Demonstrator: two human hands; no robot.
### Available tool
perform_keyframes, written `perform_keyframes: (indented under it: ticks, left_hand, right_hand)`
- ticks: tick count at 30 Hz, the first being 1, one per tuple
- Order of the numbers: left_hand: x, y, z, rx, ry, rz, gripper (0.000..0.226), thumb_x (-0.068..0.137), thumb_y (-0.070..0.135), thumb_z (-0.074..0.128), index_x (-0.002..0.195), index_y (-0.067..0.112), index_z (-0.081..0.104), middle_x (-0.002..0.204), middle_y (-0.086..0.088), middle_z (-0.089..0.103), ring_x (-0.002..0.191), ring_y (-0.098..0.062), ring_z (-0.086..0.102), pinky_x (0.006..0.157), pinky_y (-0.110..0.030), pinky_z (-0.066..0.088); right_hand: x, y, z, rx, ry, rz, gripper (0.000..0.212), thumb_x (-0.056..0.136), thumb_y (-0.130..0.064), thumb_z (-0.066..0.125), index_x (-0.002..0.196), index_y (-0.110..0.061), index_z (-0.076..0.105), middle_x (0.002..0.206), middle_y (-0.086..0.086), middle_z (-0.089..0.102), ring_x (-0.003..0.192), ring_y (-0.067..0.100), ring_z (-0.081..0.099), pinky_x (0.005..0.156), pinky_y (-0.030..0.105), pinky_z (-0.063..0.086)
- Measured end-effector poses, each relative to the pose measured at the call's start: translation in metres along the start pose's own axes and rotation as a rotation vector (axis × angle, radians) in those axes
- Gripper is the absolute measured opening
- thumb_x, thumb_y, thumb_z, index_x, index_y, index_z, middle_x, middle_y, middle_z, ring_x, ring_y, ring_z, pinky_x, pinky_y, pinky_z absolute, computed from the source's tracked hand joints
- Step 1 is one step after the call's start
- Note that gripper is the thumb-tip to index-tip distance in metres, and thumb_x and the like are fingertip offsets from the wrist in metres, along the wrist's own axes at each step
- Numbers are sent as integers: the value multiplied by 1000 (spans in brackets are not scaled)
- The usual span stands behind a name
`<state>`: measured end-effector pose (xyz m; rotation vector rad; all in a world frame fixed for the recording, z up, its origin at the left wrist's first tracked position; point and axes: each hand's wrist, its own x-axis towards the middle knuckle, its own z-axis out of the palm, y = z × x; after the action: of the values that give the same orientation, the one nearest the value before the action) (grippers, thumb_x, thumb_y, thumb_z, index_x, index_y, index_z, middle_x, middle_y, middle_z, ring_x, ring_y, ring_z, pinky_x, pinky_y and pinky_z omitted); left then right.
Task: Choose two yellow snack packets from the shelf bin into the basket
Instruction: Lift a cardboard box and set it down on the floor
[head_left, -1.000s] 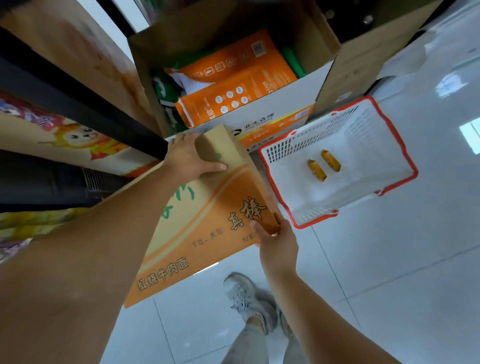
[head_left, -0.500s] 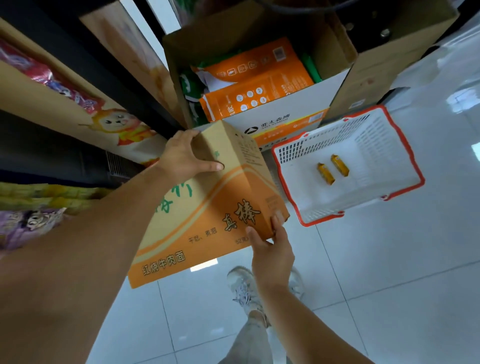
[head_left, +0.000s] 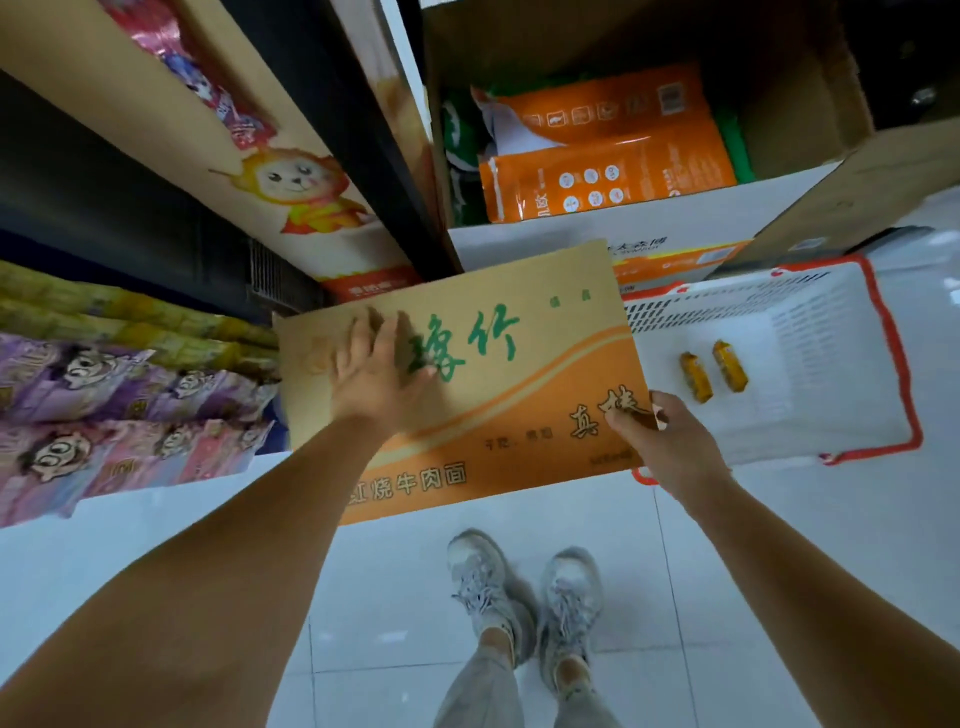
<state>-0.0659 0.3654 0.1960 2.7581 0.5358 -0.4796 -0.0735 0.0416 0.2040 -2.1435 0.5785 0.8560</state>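
Note:
Two yellow snack packets (head_left: 694, 375) (head_left: 729, 365) lie side by side on the floor of the white basket with a red rim (head_left: 878, 301), which stands on the tiles at the right. A brown and orange cardboard box flap (head_left: 519, 374) with green and red lettering lies flat in front of me. My left hand (head_left: 376, 376) presses flat on its left part, fingers spread and blurred. At the flap's right lower corner my right hand (head_left: 667, 447) pinches the edge between thumb and fingers.
An open carton (head_left: 675, 234) with orange packs (head_left: 608, 176) stands behind the flap. On the left, shelves hold purple and pink cartoon packets (head_left: 104, 415) and yellow ones (head_left: 130, 322). A black shelf post (head_left: 384, 156) rises beside the carton. My shoes (head_left: 524, 587) stand on white tiles.
The flap has swung down from tilted to flat. My left hand moved from gripping its top edge to pressing on its face. My right hand stays at the corner.

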Motion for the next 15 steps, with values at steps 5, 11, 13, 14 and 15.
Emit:
perform_keyframes:
  ticks: [5,11,13,14,15]
  left_hand:
    - [18,-55,-13,-286,90,-438,110,78,54,77,158,18,11,161,-20,17,146,-40,22,115,-48,27]
    - [33,-71,-17,-498,72,-482,93,74,48,82,145,8,38,149,-11,45,138,-31,42,108,-30,33]
    - [17,-70,-22,-507,172,-471,90,67,46,88,137,6,47,134,-9,57,127,-32,54,98,-32,42]
    - [8,-69,-25,-557,217,-464,88,64,44,90,132,6,50,125,-7,61,120,-31,58,96,-33,47]
    - [0,-67,-31,-610,241,-463,86,62,44,91,128,5,50,120,-7,62,114,-30,61,96,-37,50]
  right_hand:
    - [46,-66,-3,42,-41,-165,57,82,-52,73,129,-25,54,106,-12,66,94,14,62,83,33,49]
    - [61,-78,-1,4,-71,-224,50,78,-44,80,124,-29,66,123,-3,69,116,22,61,96,37,44]
    - [46,-67,-1,50,-60,-234,51,77,-39,82,123,-26,66,118,-5,70,112,20,62,93,33,43]
    - [37,-62,-2,75,-31,-228,55,75,-38,84,123,-23,64,114,-6,69,109,18,61,90,31,44]
    - [27,-56,-3,94,13,-219,58,72,-37,86,121,-19,60,109,-9,68,105,17,61,86,28,45]
